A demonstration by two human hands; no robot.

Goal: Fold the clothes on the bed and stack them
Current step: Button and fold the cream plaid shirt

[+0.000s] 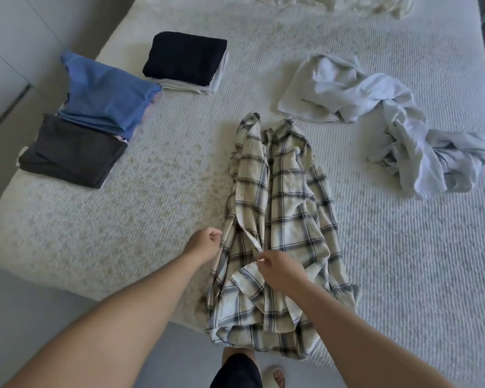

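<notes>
Cream plaid shirt (277, 214) lies lengthwise on the bed (375, 247), collar away, hem hanging over the near edge. Left hand (205, 245) pinches the shirt's left edge with curled fingers; right hand (277, 268) pinches a front edge near the middle. Folded blue (104, 93), dark grey (70, 152) and black (185, 58) stacks sit to the left; crumpled pale clothes (389, 116) lie to the right.
</notes>
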